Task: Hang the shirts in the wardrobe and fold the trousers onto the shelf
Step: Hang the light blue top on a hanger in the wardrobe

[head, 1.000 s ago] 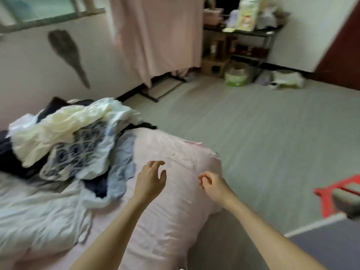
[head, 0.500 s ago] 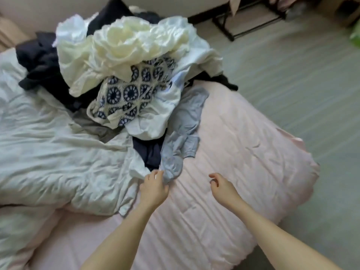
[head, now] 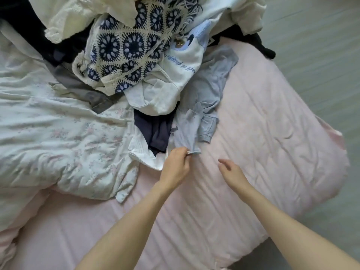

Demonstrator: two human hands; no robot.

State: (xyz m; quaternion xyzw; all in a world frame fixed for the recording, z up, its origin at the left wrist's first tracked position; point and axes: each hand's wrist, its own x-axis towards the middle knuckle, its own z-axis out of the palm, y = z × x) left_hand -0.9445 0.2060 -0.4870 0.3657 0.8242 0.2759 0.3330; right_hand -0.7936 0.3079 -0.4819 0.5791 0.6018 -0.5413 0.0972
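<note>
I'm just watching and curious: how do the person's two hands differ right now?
The left hand pinches the near edge of the light blue shirt, fingers curled on the cloth; the right hand holds nothing, its fingers relaxed. The left hand sits at the foot of the clothes pile, while the right hand is over bare pink sheet, apart from the clothes. Both reach forward with bare forearms.
</note>
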